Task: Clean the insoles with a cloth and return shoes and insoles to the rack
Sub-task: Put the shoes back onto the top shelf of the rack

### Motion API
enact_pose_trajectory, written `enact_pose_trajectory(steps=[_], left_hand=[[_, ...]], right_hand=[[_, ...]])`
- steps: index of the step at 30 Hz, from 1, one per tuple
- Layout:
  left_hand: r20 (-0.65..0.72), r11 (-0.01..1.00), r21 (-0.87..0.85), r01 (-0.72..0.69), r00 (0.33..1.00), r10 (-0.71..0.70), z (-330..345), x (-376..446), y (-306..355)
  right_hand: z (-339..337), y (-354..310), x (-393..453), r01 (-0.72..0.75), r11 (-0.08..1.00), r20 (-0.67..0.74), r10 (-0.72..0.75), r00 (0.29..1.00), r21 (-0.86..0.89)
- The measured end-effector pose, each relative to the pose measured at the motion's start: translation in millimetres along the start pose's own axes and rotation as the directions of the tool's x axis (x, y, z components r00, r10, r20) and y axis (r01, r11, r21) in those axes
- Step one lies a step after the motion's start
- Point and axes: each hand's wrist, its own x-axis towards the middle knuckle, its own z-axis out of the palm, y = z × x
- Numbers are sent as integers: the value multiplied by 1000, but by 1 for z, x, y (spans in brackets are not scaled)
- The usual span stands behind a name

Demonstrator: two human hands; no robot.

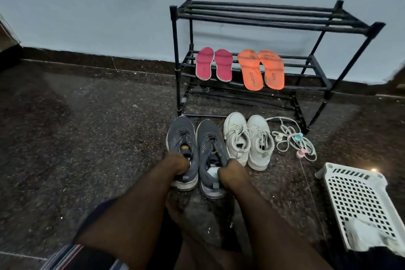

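Observation:
Two grey sneakers stand side by side on the dark floor in front of the black shoe rack [315, 66]. My left hand [176, 163] grips the heel opening of the left grey sneaker [182, 136]. The right grey sneaker [209, 138] is held at its heel collar by my right hand [231, 174]. A pair of white sneakers [248, 138] sits just right of them. On the rack's middle shelf lie two pink insoles [213, 63] and two orange insoles [260, 69]. A white cloth [366, 233] lies in the white basket.
A white perforated plastic basket [355, 195] lies at the right. A tangle of white cord with small pastel pieces [293, 140] sits beside the white sneakers. The rack's top shelf holds nothing. My bare foot [182, 212] rests on the floor below the grey sneakers.

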Motion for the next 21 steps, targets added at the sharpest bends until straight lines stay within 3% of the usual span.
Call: enact_pose_trajectory(steps=[3, 10, 17, 21], left_hand=[[-17, 998, -14, -55, 998, 55, -10, -18, -4], [-204, 973, 21, -230, 952, 229, -41, -80, 4], [-362, 924, 36, -381, 857, 367, -92, -149, 42], [-441, 869, 41, -493, 772, 458, -146, -163, 96]], right_hand=[[-8, -8, -16, 20, 1000, -75, -21, 997, -7], [-52, -34, -78, 155, 987, -275, -140, 951, 34], [-123, -63, -149, 437, 899, -530, -353, 771, 37], [-187, -111, -148, 535, 845, -591, -437, 678, -9]])
